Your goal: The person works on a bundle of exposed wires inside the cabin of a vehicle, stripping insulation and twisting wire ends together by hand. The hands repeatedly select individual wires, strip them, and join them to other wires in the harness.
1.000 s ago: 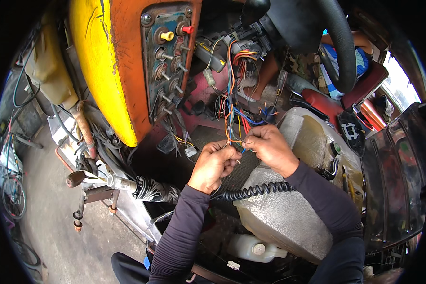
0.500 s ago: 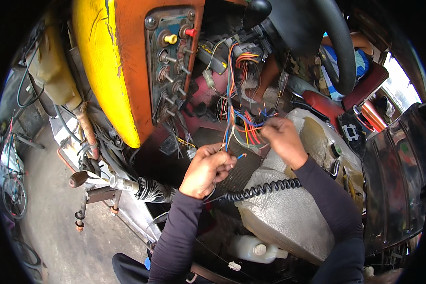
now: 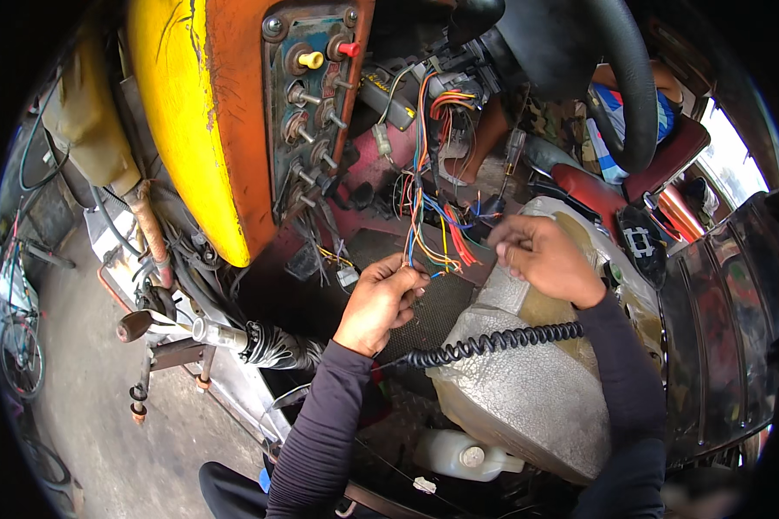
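My left hand (image 3: 381,298) pinches thin wires at the lower end of a multicoloured wiring bundle (image 3: 419,216) that hangs from white connectors and housings below the steering wheel (image 3: 630,104). Loose red, yellow, orange and blue wire ends (image 3: 460,251) fan out to the right of that hand. My right hand (image 3: 545,264) is raised to the right of these ends, fingers bent but apart, holding nothing that I can see. A black coiled cable (image 3: 493,344) runs below both hands, across a silver padded cover (image 3: 519,389).
An orange and yellow housing (image 3: 182,130) carries a switch panel (image 3: 320,112). Metal levers (image 3: 134,324) and hoses stand at left above concrete floor, near a bicycle (image 3: 22,346). A person (image 3: 632,108) is behind the wheel, by a red seat (image 3: 666,160). A white jug (image 3: 459,454) lies low.
My right hand has left the wires beside my left hand and moved right and up. My left hand still grips the bundle, slightly shifted left. The loose ends are more spread into view.
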The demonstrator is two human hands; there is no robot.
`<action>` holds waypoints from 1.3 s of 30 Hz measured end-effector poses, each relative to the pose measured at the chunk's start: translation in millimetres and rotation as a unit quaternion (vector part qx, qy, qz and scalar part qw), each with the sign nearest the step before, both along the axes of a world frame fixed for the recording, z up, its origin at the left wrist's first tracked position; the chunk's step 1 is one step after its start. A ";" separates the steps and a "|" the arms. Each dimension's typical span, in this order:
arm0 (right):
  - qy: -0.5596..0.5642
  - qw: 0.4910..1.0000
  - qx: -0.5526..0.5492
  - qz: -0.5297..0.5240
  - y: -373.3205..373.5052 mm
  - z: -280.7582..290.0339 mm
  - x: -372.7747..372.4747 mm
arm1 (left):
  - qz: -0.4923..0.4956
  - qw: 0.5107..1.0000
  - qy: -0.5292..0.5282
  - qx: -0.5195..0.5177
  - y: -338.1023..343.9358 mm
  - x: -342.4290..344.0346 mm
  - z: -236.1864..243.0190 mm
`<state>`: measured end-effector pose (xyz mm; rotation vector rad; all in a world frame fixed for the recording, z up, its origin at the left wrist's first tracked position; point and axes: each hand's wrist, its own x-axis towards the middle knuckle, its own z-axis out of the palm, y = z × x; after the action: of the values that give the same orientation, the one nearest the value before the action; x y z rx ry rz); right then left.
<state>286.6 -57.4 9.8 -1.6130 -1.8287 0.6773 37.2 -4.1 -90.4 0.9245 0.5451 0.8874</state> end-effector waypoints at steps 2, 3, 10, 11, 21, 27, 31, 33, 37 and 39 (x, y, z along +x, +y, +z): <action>-0.062 0.998 -0.018 0.012 -5.7 -0.4 -2.0 | -0.004 1.000 -0.009 0.004 0.6 0.1 -1.9; -0.061 0.997 -0.007 0.047 -8.3 -2.5 -5.0 | -0.003 1.000 -0.007 0.003 0.9 -0.5 -2.5; 0.104 0.993 -0.025 0.058 -9.9 -14.2 -37.8 | -0.005 1.000 -0.007 0.010 -0.4 -2.4 -2.0; 0.129 0.990 -0.021 0.051 -10.9 -14.2 -41.7 | -0.006 1.000 -0.008 0.010 -0.5 -2.0 -1.9; 0.220 0.973 -0.064 0.043 -1.5 -21.1 -27.4 | -0.015 0.999 -0.038 -0.017 1.5 -5.7 -1.8; 0.228 0.968 -0.053 0.086 4.0 -26.8 -16.3 | -0.039 0.997 -0.056 -0.024 2.2 -8.3 -1.3; 0.209 0.976 -0.003 0.058 2.3 -31.1 -20.1 | -0.045 0.997 -0.056 -0.021 1.7 -8.0 -1.1; 0.196 0.978 0.013 0.066 2.8 -31.5 -20.3 | -0.045 0.997 -0.054 -0.019 1.5 -7.5 -0.9; 0.178 0.982 -0.013 0.065 2.6 -30.0 -21.5 | -0.037 0.998 -0.046 -0.014 1.4 -6.2 -1.3; 0.160 0.985 -0.025 0.052 -0.8 -29.3 -24.7 | -0.034 0.999 -0.040 -0.013 1.9 -5.9 -2.2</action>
<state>261.9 -58.2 -19.5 -1.3544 -1.6778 0.9745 31.3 -2.2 -92.7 0.8739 0.4528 0.8507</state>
